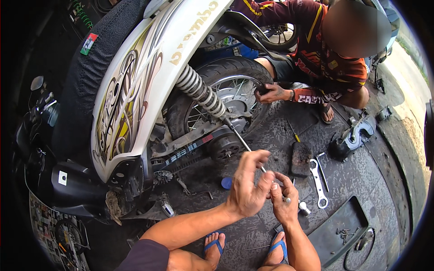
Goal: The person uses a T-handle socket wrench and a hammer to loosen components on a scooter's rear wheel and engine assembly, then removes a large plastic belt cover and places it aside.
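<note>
Scuffed dark floor [246, 231] lies beneath the metal rod [240, 137], which reaches the spring's [201, 92] lower end, right hand [284, 198] wrapped round its grip (left hand [249, 185] open beside it), probably best kept squarely aligned.

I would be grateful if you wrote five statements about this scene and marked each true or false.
1. The right hand holds a tool. True.
2. The left hand is clenched tight. False: it is open, its fingers spread.
3. Bolts lie in the tray. True.
4. The wrench is in the tray. False: it lies on the floor.
5. The wheel has spokes. True.
</note>
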Demonstrator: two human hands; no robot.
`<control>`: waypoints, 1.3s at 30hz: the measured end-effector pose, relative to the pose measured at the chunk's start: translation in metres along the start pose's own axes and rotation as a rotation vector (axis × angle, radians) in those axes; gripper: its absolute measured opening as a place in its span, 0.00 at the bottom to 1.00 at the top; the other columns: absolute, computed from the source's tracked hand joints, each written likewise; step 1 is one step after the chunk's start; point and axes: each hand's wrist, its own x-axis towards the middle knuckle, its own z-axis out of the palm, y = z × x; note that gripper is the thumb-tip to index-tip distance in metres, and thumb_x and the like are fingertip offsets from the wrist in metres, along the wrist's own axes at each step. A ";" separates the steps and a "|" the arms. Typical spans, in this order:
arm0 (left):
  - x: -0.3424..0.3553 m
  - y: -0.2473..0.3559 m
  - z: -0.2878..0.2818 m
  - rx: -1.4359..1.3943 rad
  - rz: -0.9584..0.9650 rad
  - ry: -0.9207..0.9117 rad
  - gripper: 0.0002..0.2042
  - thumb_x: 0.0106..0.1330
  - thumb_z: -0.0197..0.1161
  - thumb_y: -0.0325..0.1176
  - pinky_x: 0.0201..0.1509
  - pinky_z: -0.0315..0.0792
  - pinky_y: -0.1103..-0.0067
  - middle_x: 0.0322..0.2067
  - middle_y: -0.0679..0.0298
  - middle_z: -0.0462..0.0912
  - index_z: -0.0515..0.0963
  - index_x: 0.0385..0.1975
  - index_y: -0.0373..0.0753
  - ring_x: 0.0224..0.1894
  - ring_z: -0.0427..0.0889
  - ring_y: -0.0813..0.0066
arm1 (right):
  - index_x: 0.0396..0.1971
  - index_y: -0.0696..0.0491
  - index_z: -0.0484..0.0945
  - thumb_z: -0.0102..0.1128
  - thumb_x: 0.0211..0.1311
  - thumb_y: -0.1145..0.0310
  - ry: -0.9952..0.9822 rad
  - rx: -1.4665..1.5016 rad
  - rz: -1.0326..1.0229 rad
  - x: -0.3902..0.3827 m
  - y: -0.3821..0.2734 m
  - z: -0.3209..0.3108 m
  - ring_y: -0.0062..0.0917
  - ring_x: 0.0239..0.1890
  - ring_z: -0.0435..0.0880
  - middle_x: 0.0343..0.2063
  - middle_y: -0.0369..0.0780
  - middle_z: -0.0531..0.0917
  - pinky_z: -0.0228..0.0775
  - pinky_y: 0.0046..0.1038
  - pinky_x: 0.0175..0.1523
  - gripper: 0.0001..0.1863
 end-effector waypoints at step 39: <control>-0.040 0.004 0.000 0.121 -0.540 -0.985 0.26 0.79 0.39 0.48 0.31 0.73 0.59 0.20 0.46 0.79 0.76 0.33 0.29 0.28 0.82 0.47 | 0.12 0.45 0.65 0.64 0.43 0.61 -0.179 -1.008 -1.147 0.044 -0.055 -0.044 0.21 0.19 0.72 0.12 0.30 0.67 0.62 0.27 0.30 0.14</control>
